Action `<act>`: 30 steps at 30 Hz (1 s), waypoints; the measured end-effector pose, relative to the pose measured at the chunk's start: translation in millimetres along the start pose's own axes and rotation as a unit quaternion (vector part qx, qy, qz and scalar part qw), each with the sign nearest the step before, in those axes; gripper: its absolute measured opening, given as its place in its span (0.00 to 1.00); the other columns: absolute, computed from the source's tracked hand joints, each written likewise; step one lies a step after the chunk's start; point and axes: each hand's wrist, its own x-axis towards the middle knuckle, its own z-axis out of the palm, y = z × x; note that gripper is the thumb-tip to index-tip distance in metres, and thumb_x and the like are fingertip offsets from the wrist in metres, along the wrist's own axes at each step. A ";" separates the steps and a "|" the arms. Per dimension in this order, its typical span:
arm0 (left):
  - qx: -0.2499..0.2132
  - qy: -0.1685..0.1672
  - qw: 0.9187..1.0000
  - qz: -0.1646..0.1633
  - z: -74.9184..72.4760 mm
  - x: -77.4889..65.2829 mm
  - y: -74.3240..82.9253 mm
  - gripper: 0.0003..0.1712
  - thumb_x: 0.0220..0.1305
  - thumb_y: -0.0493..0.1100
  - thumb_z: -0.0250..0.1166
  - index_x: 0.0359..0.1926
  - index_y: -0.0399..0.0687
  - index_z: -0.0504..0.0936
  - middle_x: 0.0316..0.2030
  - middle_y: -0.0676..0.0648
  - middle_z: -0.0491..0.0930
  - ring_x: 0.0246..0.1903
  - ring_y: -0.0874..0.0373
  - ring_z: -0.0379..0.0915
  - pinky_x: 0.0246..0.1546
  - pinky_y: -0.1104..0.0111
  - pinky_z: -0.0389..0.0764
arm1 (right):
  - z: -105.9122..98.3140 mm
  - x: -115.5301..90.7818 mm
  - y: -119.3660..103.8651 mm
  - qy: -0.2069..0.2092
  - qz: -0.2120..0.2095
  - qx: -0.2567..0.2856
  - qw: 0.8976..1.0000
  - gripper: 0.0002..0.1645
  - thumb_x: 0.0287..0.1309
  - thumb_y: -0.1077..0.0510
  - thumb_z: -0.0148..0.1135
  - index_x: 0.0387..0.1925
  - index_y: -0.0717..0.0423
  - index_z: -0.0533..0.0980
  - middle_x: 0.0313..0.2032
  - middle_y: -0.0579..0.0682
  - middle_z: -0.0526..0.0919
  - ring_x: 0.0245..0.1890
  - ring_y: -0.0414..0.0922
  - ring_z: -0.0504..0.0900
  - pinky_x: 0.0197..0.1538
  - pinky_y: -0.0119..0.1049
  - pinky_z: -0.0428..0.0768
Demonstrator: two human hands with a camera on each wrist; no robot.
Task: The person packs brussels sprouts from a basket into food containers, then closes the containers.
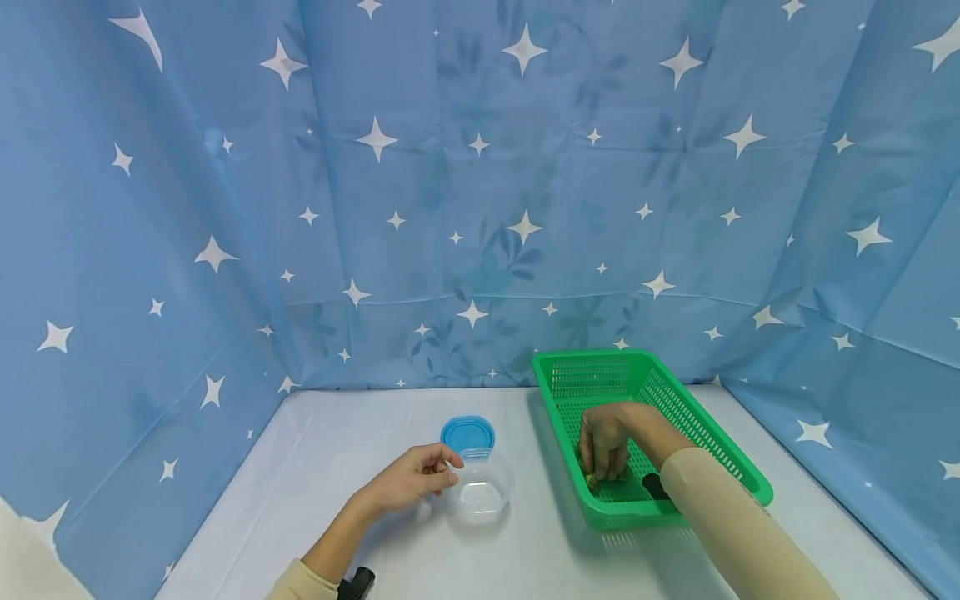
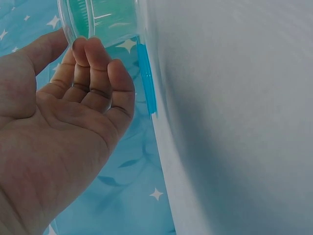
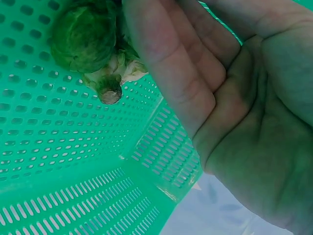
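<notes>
Right grip hangs fingertips-down inside the green basket, at the leafy vegetables; I cannot tell whether it pinches one. My left grip curves loosely, thumb apart, by the clear tub.

This spot is screened off; home or studio, I can't tell. Blue star-print curtain runs from ten to two o'clock around a white tabletop.
</notes>
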 end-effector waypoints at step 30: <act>-0.002 0.003 1.000 0.000 0.9 0.5 0.9 0.15 0.77 0.38 0.61 0.58 0.32 0.78 0.34 0.49 0.76 0.35 0.53 0.73 0.36 0.65 0.77 | -8.2 -3.8 14.8 0.032 -0.076 0.063 0.995 0.04 0.56 0.67 0.73 0.33 0.57 0.88 0.32 0.52 0.90 0.32 0.50 0.90 0.39 0.45 0.89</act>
